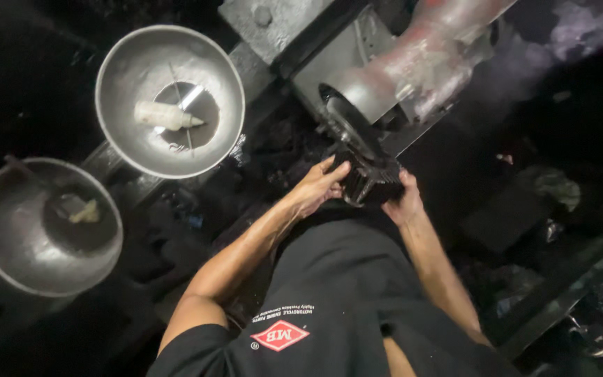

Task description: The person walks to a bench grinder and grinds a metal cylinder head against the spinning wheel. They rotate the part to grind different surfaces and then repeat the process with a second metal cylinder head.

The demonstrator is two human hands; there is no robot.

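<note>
1. Left hand [317,187] and right hand [405,202] clasp a dark ribbed cylinder [370,180] between their fingers
2. Its long axis runs up-left toward the grey machine housing [413,77]
3. Two metal funnels [169,98] stand well left of the fingers

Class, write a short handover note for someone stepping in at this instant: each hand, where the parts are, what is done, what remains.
Left hand: gripping the left side of the black toothed part.
Right hand: gripping its right side.
The part sits at the mouth of the grey machine housing, against a dark round disc.
Two metal funnels stand to the left, untouched.
Done: part held at the housing.
Left: whether it is seated cannot be told.
</note>
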